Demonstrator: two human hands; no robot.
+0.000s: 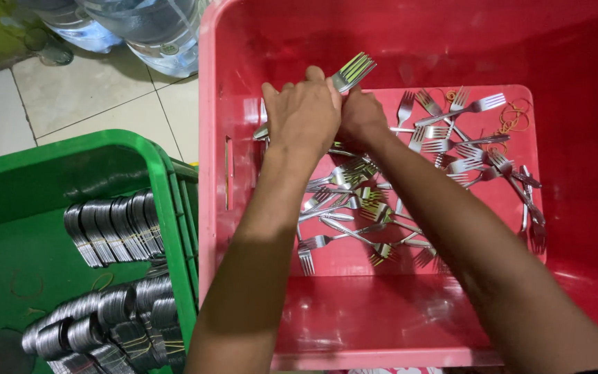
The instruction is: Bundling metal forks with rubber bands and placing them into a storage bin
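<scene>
Both hands are closed together around a stack of forks point(351, 71) held above the far end of the pink tub point(213, 208): the left hand point(304, 111) wraps over the top with its back to the camera, and the right hand point(361, 116) presses in just beside it, half hidden. The likeliest slip, as I judge it, is the stack fanning apart; the handles are smooth metal and poke out to the left of the left hand, so a loosened grip could let single forks slide free and drop among the loose forks point(354, 208) lying below the forearms. The tines stick up past the fingers and could catch a fingertip if the hands shift. The stack looks like plain silver-grey steel, its tines lined up closely and catching a yellowish shine. Rubber bands point(513, 118) lie to the right of the hands, and a green crate point(167, 180) with bundled cutlery point(115, 228) sits to the left.
</scene>
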